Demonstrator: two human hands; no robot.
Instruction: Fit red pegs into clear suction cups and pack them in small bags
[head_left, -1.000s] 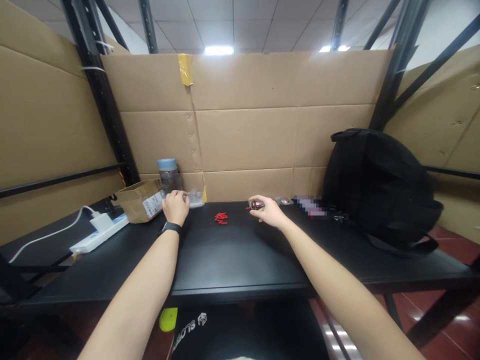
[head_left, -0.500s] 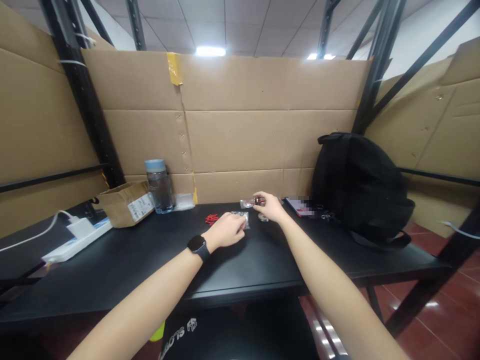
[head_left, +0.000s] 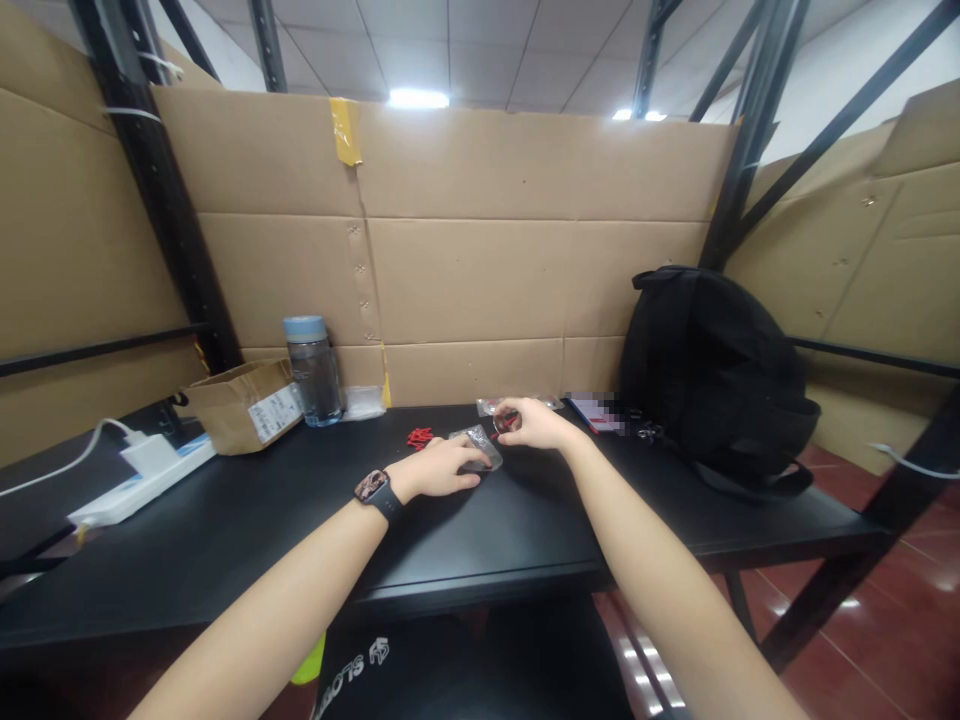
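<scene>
My left hand [head_left: 442,467], with a smartwatch on its wrist, has its fingers closed on a small clear plastic bag [head_left: 486,450] on the black table. The bag's contents are too small to make out. Just right of the bag, my right hand [head_left: 534,425] is closed on a small round clear object [head_left: 506,420] with red showing at its lower edge; the fingers hide part of it. A little pile of red pieces [head_left: 420,438] lies left of the bag. Behind my right hand rests a flat clear packet [head_left: 551,403].
A water bottle [head_left: 313,375], an open cardboard box [head_left: 240,410] and a white power strip [head_left: 139,480] are on the left. White plastic packaging [head_left: 364,403] lies beside the bottle. A black backpack [head_left: 712,380] and a phone-like object [head_left: 594,412] are on the right. Cardboard [head_left: 465,270] walls the back.
My right hand has come lower and closer to the bag, bringing the small round object with it. My left hand has shifted slightly left, and more of the bag shows.
</scene>
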